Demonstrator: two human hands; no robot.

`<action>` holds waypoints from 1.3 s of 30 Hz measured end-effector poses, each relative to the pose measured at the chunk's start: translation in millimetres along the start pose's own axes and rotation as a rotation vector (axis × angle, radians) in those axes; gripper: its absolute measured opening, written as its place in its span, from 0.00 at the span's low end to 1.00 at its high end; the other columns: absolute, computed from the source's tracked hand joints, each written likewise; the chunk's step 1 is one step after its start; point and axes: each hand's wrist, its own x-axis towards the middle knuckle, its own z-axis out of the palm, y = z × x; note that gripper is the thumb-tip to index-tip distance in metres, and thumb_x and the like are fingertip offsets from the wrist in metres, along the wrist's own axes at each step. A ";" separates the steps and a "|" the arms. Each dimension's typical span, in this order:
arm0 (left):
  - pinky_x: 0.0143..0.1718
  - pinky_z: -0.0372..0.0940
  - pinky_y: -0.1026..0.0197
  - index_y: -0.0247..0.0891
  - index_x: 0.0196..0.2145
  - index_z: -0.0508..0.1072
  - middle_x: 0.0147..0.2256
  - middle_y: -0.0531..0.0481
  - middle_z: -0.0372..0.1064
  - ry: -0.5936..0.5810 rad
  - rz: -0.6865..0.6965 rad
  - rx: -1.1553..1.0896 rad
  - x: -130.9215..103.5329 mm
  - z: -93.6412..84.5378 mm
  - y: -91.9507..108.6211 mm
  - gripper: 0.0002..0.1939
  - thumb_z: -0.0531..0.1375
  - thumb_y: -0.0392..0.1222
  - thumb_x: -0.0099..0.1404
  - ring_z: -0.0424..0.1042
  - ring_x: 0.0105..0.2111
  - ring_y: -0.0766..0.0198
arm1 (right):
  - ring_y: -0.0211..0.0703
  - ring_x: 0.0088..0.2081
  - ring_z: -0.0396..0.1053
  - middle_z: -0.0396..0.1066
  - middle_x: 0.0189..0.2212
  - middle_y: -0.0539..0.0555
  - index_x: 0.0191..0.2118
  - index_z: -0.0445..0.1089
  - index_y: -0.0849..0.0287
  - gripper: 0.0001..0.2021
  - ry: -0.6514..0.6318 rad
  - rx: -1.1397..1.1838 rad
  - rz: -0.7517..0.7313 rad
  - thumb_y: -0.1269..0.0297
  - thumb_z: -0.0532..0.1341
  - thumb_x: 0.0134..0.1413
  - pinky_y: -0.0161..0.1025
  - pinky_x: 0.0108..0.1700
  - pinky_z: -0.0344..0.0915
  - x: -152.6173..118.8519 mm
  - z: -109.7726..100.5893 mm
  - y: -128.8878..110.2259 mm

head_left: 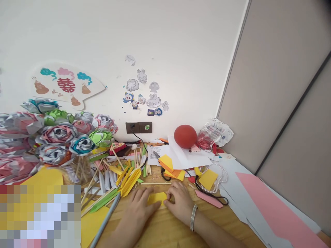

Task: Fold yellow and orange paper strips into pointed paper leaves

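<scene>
A small piece of yellow paper (157, 198) lies on the wooden tabletop between my hands, its side edges partly covered by my fingers. My left hand (137, 210) rests at its left side, fingers stretched out and thumb apart along the near edge. At the right end, the curled fingers and thumb of my right hand (179, 203) close on the paper's edge. A thin wooden stick (156, 183) lies just beyond the paper. Folded yellow paper strips (130, 182) sit beside my left hand.
Paper flowers (58, 134) crowd the left. Behind my hands are black-handled scissors (165, 174) and yellow-orange folded papers (172, 168). A red balloon (185, 136) rests by the wall. On the right lie a pearl string (224, 174), a pink strip (209, 198) and large paper sheets (232, 193).
</scene>
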 end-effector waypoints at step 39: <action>0.46 0.62 0.49 0.59 0.49 0.68 0.52 0.54 0.67 -0.244 0.003 -0.214 -11.3 -38.4 -26.3 0.22 0.54 0.35 0.62 0.65 0.50 0.51 | 0.44 0.38 0.55 0.62 0.33 0.49 0.43 0.71 0.38 0.09 -0.246 -0.306 -0.477 0.54 0.59 0.56 0.40 0.37 0.51 -2.3 -29.0 0.7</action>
